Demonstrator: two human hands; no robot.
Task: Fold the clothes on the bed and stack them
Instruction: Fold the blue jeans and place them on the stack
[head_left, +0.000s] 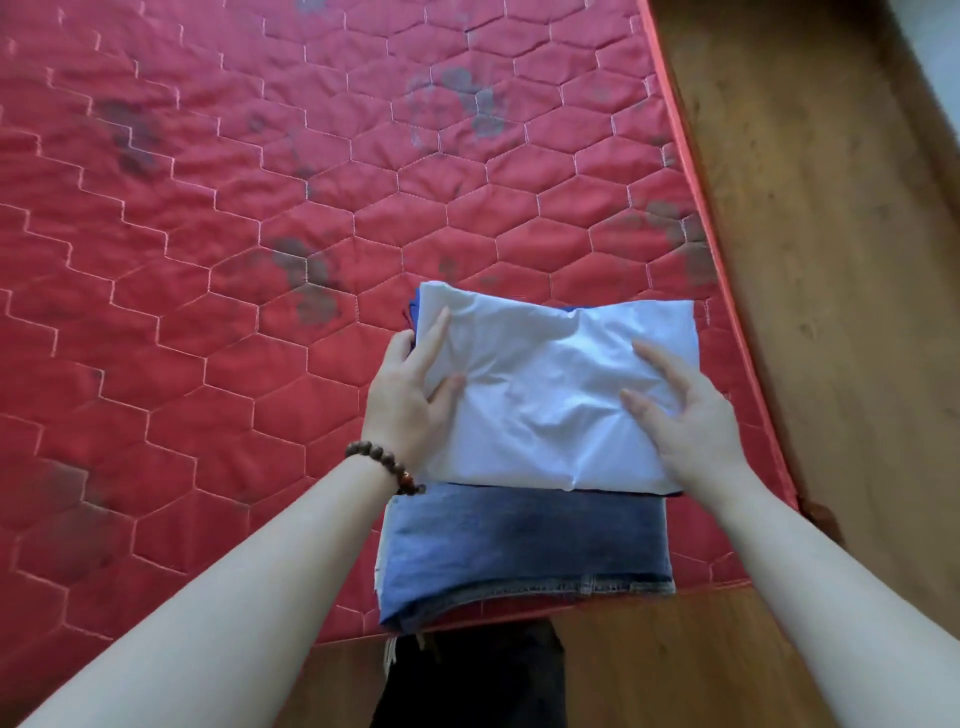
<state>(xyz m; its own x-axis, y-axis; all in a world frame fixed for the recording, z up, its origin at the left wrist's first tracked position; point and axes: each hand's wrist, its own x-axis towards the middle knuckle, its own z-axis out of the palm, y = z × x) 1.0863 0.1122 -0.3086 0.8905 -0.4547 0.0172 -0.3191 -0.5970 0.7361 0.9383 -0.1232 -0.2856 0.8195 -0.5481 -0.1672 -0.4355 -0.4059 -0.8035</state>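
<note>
Both arms outstretched, left grip (410, 387) and right grip (685, 415) flat, fingers straight.

Open red mattress (218, 270) stretches ahead and to my left, nothing standing on it. At the near right corner, the folded stack (524, 525) blocks the way, with the wooden bed frame (831, 260) just beyond.
</note>
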